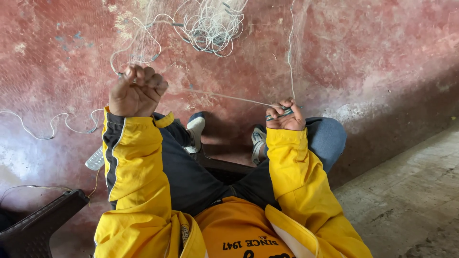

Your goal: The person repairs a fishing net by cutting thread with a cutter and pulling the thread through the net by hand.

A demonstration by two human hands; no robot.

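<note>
My left hand (136,90) is raised in a fist, gripping a white cord and fine fishing net (143,43) that spreads over the red floor. My right hand (286,116) is closed around a thin dark tool, and the same white cord (229,97) runs taut between the two hands. A tangled coil of cord with small dark weights (210,26) lies ahead of me. Yellow jacket sleeves cover both arms, and my feet in sandals show between them.
A pale remote-like object (94,159) lies on the floor by my left leg. A dark plastic stool or crate (38,224) sits at the lower left. A loose cord loop (52,126) trails left. A grey concrete strip (411,191) runs along the right.
</note>
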